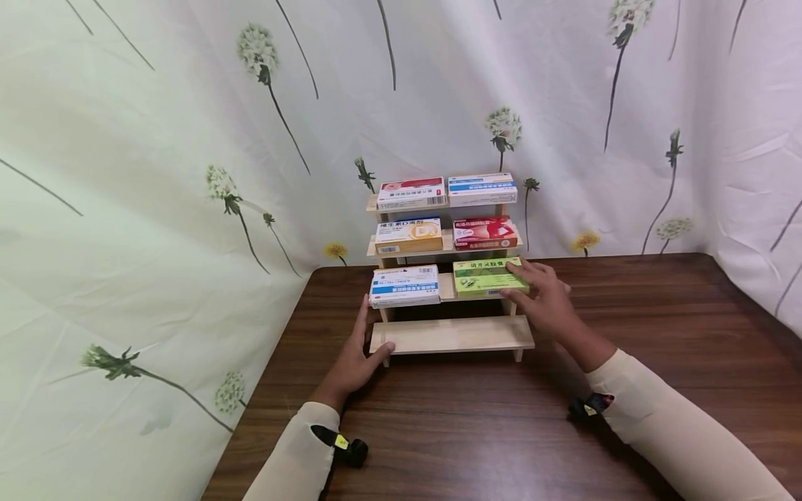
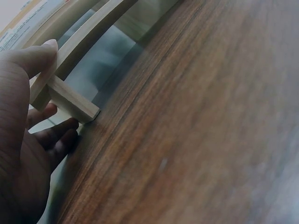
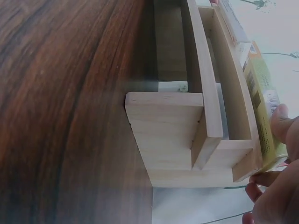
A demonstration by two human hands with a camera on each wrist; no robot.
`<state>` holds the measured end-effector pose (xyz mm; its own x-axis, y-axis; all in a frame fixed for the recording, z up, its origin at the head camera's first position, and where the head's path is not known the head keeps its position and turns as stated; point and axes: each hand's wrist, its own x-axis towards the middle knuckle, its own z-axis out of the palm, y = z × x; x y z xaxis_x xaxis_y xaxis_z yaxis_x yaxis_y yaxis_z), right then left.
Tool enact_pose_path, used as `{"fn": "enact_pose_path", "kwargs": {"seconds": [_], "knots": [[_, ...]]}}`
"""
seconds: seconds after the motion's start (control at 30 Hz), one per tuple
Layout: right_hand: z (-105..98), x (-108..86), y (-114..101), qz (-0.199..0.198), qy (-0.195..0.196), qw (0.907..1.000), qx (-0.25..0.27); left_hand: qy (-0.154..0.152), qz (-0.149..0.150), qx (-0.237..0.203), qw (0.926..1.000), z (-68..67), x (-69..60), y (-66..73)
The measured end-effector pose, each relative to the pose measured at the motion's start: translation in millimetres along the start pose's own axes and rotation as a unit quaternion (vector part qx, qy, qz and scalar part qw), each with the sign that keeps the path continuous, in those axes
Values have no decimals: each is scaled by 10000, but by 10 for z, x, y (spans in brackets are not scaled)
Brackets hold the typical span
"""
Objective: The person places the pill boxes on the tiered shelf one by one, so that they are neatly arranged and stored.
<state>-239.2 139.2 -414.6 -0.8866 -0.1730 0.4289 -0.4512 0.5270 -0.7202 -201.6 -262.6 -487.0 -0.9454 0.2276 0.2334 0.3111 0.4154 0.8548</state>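
A four-step wooden display rack stands on the table, medicine boxes lying on its upper three steps. My left hand grips the rack's left end; in the left wrist view its thumb lies over the bottom step, with the other fingers by the leg. On the third step down, at the right, lies a green medicine box. My right hand holds that box by its right end, thumb on the front side, as the right wrist view shows. Left of it sits a white-and-blue medicine box.
Above are a yellow-and-white box and a red box. On the top step lie a red-and-white box and another white-and-blue box. A flower-print curtain hangs behind the brown wooden table.
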Motion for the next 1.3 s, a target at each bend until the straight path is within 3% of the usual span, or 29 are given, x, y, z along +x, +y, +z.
{"fn": "enact_pose_path", "kwargs": {"seconds": [0.47, 0.97, 1.13, 1.3], "knots": [[49, -9, 24, 78, 11, 10000, -9, -36, -23, -122, 9999, 0, 6, -2], [-41, -52, 37, 263, 132, 9996, -20, -73, 66, -115, 9999, 25, 36, 5], [-90, -87, 29, 321, 195, 9993, -7, -4, 23, -94, 10000, 27, 20, -2], [-159, -113, 41, 195, 388, 9991, -31, 321, -62, -198, 9993, 19, -15, -8]]}}
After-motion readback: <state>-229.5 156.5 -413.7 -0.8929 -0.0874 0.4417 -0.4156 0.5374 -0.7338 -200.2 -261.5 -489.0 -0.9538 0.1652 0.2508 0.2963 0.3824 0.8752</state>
